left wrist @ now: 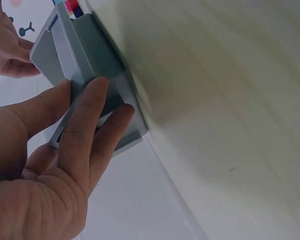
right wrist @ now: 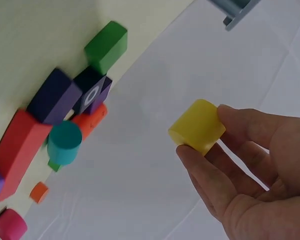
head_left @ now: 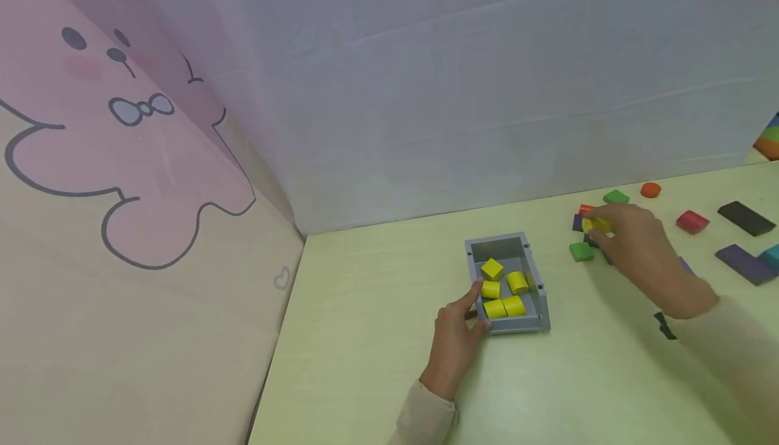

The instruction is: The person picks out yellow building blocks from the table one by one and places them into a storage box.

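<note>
A yellow cylinder block (right wrist: 197, 127) is pinched between the thumb and fingers of my right hand (right wrist: 255, 165), raised above the table among the scattered blocks in the head view. With my left hand (head_left: 453, 337) I grip the near left side of a grey open box (head_left: 538, 276). In the left wrist view, the thumb and fingers of that left hand (left wrist: 65, 145) lie on both sides of the box wall (left wrist: 72, 55). Inside the box lie a yellow cube (head_left: 491, 269) and several yellow cylinders (head_left: 517, 283).
Around my right hand lie a green block (head_left: 581, 251), an orange disc (head_left: 650, 190), a pink-red block (head_left: 692, 222), a black bar (head_left: 746, 218) and a purple bar (head_left: 746, 264). A pale curtain (head_left: 426, 93) hangs behind the table (head_left: 353, 337), with a bear-printed cloth (head_left: 152, 181) at its left.
</note>
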Motion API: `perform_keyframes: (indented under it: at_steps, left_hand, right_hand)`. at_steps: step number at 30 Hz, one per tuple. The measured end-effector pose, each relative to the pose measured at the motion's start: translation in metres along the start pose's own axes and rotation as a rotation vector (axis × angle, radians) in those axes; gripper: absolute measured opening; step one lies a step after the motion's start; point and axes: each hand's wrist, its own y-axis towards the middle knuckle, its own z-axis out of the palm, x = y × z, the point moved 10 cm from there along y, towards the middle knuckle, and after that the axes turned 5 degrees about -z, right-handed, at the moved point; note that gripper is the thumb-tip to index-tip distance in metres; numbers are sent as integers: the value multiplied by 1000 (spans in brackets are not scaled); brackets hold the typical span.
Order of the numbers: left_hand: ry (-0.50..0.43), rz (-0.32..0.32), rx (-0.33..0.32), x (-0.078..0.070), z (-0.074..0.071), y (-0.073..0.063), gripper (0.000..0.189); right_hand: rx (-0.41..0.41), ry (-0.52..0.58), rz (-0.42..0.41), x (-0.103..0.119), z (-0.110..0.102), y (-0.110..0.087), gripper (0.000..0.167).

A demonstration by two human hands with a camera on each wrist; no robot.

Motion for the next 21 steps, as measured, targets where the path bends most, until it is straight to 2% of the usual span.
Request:
perform_keyframes:
  at_steps: [9,21]
  left_hand:
    - [9,10,-4,-1,0,0,72]
    - [21,4,-4,0,0,0,73]
  right_hand:
    - [116,9,5,20,22,3,33]
    - [122,19,11,44,35,3,37]
